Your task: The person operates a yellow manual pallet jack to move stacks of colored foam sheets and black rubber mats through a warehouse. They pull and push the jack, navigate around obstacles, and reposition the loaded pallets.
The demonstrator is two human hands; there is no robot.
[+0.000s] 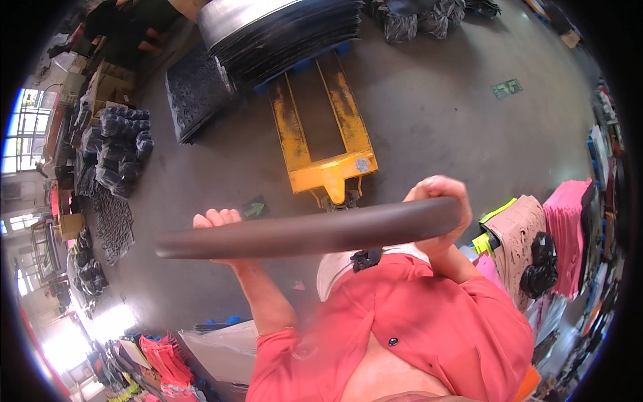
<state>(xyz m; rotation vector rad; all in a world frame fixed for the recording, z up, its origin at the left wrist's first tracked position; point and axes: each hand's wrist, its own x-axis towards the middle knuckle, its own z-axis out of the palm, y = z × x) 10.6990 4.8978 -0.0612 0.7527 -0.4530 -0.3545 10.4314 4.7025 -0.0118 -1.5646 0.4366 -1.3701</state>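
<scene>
Grey concrete workshop floor [435, 114], yellow pallet truck [321, 144] under stacked dark mats [281, 27].
Both hands hold a long dark rolled mat [308, 231] level at chest height: left hand [216, 221] cupped beneath one end, right hand [442, 211] wrapped tight round the other, balancing its length.

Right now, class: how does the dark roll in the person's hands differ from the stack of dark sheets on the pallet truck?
The roll is one sheet curled into a long tube; the stack is many sheets lying flat. The roll is held up by the left hand and right hand; the stack rests on the yellow pallet truck. Both look dark grey.
</scene>
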